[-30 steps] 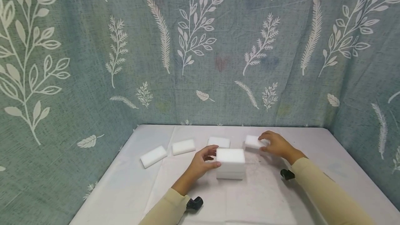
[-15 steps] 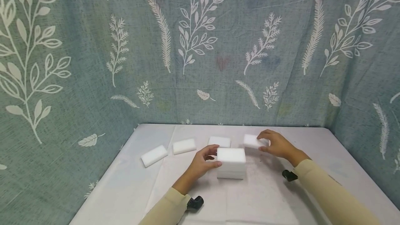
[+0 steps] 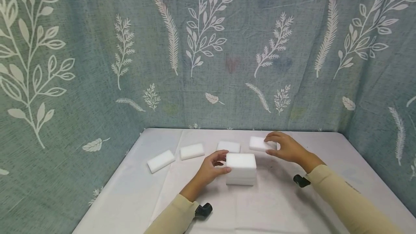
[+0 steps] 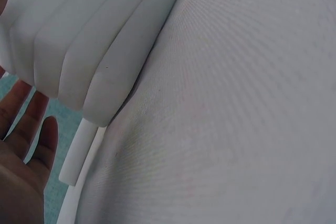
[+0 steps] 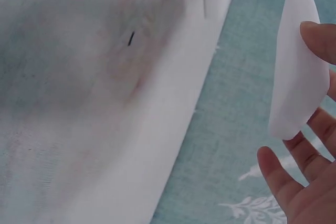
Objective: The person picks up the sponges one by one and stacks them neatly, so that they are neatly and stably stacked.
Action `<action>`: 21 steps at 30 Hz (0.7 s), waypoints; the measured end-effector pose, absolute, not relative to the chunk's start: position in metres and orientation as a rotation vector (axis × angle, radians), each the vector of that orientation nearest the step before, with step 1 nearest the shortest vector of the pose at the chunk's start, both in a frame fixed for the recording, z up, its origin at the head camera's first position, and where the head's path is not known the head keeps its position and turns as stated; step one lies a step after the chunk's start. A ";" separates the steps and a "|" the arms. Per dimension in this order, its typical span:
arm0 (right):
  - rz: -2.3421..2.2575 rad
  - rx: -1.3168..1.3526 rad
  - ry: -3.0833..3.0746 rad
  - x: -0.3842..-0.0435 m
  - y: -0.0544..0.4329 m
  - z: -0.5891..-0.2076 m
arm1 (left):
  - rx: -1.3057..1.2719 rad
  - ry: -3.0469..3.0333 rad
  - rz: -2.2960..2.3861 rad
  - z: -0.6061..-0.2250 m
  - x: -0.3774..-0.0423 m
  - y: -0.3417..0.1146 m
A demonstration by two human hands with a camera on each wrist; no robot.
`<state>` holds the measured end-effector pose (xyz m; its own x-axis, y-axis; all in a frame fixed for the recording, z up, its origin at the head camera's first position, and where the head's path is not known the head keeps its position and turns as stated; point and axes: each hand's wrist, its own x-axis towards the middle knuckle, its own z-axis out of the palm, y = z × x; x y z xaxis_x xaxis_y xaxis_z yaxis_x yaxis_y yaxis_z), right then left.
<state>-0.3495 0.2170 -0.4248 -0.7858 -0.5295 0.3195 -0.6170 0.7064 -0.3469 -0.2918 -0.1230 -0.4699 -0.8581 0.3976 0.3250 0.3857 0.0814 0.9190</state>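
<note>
White sponge blocks, apparently melamine sponges, are piled into a neat stack [image 3: 241,170] at the middle of the table. At the stack's left end my left hand [image 3: 210,169] steadies it, thumb at the near corner and fingers curved toward the far side. Several layers of the pile [image 4: 86,40] show in the left wrist view, with the loosely bent fingers [image 4: 49,135] below its end. Back and to the right, my right hand [image 3: 287,148] pinches a single sponge [image 3: 257,143] raised off the table. The right wrist view shows the thumb [image 5: 320,39] pressed on that sponge's face.
Three loose sponges lie behind and left of the stack: one just behind it [image 3: 228,147], another sponge [image 3: 192,151] further left, and a slanted sponge [image 3: 160,161] leftmost. A white cloth covers the table [image 3: 273,208]. Patterned blue-green curtain [image 3: 227,64] encloses the back and sides.
My right hand has lifted the sponge from the table and shifted it slightly left. The left hand and the stack have stayed in place.
</note>
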 end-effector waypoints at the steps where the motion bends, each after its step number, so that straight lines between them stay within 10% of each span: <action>1: 0.657 0.929 -2.711 -0.349 0.217 -0.423 | 0.832 2.300 1.953 -0.470 -0.292 -0.123; 21: 0.711 1.007 -2.642 -0.327 0.202 -0.403 | 0.850 2.325 1.919 -0.466 -0.290 -0.122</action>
<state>-0.3267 0.2018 -0.4028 -0.7388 -0.5633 0.3699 -0.6729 0.6469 -0.3588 -0.2896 -0.1220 -0.4660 -0.8526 0.4087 0.3256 0.3972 0.1020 0.9121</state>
